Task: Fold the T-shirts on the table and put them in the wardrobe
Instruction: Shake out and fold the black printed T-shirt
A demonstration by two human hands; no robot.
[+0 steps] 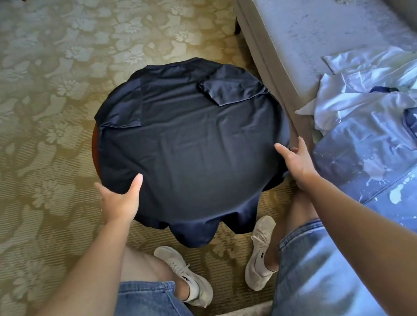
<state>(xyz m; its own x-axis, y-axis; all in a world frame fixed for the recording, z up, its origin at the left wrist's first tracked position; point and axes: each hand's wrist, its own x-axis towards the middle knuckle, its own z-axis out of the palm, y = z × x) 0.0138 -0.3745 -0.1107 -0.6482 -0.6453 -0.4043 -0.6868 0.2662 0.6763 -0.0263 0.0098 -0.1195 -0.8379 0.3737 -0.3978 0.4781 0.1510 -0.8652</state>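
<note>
Here we go: 1 navy T-shirt [195, 143] lies spread flat over the small round table [95, 148], collar at the far side. It covers nearly the whole top, with only a sliver of reddish wooden rim showing on the left. Both sleeves are folded inward onto the body of the shirt, 1 on the left [120, 108] and 1 on the right [232, 86]. The hem [203, 229] spills off the near edge and hangs in loose folds above the person's white sneakers [187, 273].

The left hand [121, 201] is at the near-left edge, thumb laid on top of the fabric and fingers wrapped down over the edge, gripping the shirt there. The right hand [298, 163] mirrors it at the near-right edge, thumb on top and fingers curled round the side, holding the cloth too.

The person sits in denim shorts, knees either side of the table, on a floral carpet [24, 101]. On the grey sofa [291, 29] to the right there's a loose pile of white and blue clothes [379, 100], well apart from the shirt on the table.
</note>
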